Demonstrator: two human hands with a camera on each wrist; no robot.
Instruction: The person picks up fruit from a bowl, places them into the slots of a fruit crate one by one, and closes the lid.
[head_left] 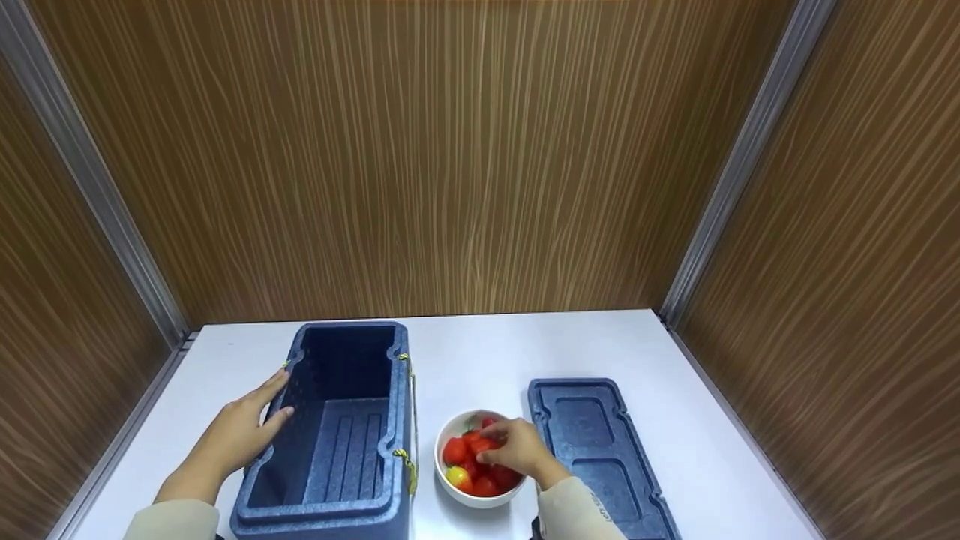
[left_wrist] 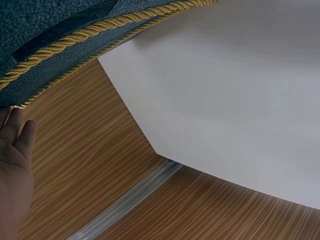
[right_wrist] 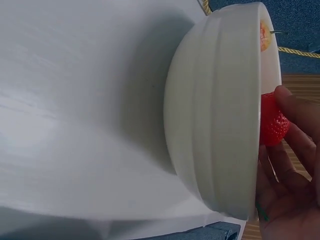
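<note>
My left hand (head_left: 236, 431) rests on the left rim of a deep blue foam box (head_left: 397, 390), its fingers extended and the thumb over the inside. Seen from the left wrist, the same hand (left_wrist: 14, 172) lies beside the box's wall, below a twisted yellow cord (left_wrist: 100, 29). My right hand (head_left: 519, 450) reaches into a white bowl (head_left: 480, 504) filled with several red fruits. In the right wrist view a strawberry (right_wrist: 272, 122) at the bowl's rim is pinched between thumb and fingers. A yellow-red fruit (head_left: 458, 477) lies at the bowl's left side.
To the right of the bowl, a blue lid (head_left: 585, 424) with recessed panels lies flat on the white table (head_left: 480, 345). Brown wood-grain panels (head_left: 420, 157) stand behind and at both sides, with metal corner strips (head_left: 724, 195). Inside the box, the grooved floor (head_left: 345, 450) shows.
</note>
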